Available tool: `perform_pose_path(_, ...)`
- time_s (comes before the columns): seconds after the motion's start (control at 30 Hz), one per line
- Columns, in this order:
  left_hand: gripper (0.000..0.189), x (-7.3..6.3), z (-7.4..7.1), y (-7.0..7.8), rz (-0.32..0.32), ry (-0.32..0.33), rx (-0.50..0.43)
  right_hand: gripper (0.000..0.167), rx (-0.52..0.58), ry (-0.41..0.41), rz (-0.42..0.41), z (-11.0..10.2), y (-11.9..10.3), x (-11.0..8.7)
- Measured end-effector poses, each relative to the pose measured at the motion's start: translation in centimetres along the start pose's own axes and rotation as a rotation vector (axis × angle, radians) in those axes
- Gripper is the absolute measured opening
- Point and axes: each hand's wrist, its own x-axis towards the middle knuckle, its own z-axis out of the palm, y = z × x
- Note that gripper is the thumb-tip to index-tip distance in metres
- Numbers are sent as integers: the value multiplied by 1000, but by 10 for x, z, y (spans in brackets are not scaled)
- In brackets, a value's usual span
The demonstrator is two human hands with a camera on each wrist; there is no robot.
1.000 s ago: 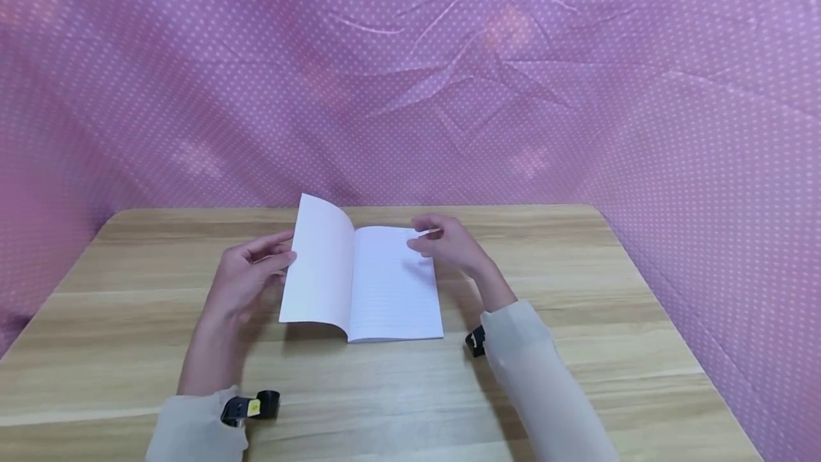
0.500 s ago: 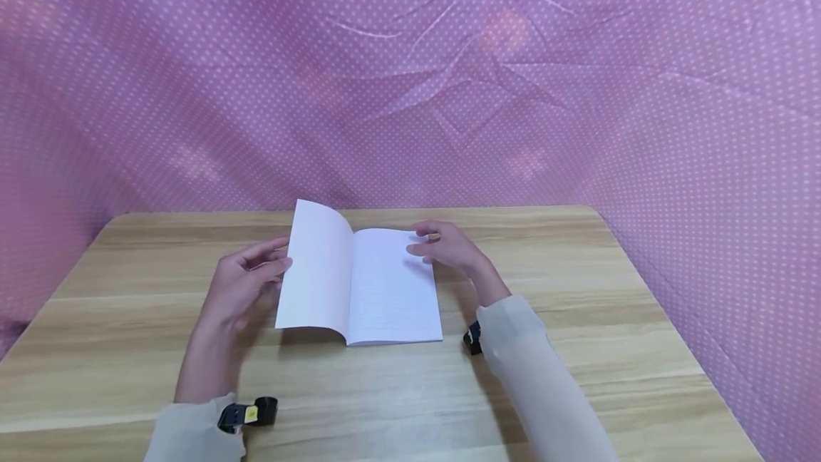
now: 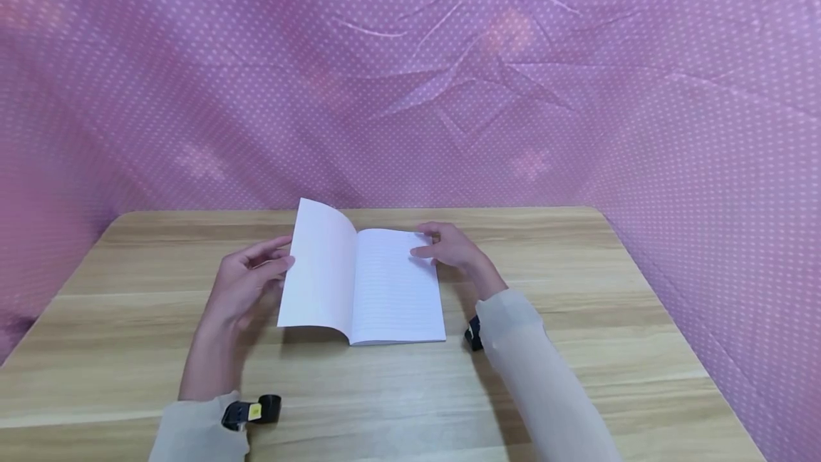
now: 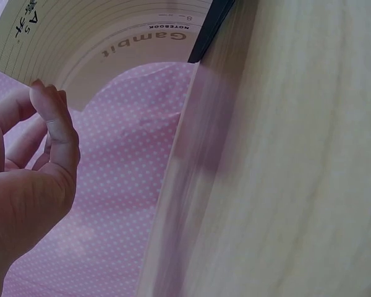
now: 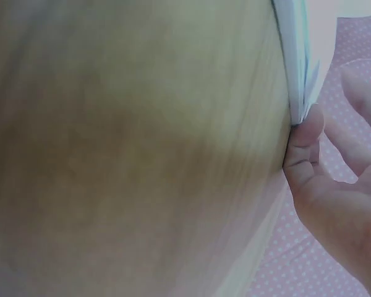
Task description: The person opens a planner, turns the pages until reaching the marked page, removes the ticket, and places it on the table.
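Note:
A lined notebook (image 3: 396,287) lies spread on the wooden table, its right-hand pages flat. Its left leaf, the front cover (image 3: 317,266), stands raised and bowed. From the left wrist, the cover's tan outer face (image 4: 145,37) shows printed "Gambit" lettering and a black spine strip. My left hand (image 3: 240,280) pinches the cover's outer edge, thumb on the white inner side and fingers behind. At the notebook's upper right corner is my right hand (image 3: 455,247), thumb over the page. In the right wrist view one fingertip (image 5: 310,124) touches the page edges, the other fingers spread apart.
The wooden table (image 3: 398,405) has a rounded far edge close behind the notebook. Pink dotted cloth (image 3: 410,91) hangs behind and along both sides. A black wrist camera (image 3: 253,412) sits on the left cuff, another dark device (image 3: 473,334) beside the right cuff.
My right hand has settled slightly lower and closer to the page corner. The left hand keeps its pinch on the cover, which has dipped only a little.

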Motion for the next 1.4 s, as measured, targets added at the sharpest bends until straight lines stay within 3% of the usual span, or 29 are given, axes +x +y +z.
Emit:
perform_pose_path(0.5, 50, 0, -1, 0, -9, 24, 41, 58, -72, 65, 30, 2, 3, 10)
perform_pose_path(1.13, 50, 1, -2, -1, -14, 18, 20, 60, -104, 81, 28, 3, 0, 9)
perform_pose_path(1.4, 51, 3, -2, -4, -19, 17, 16, 57, -186, 62, -13, 2, -1, 10)
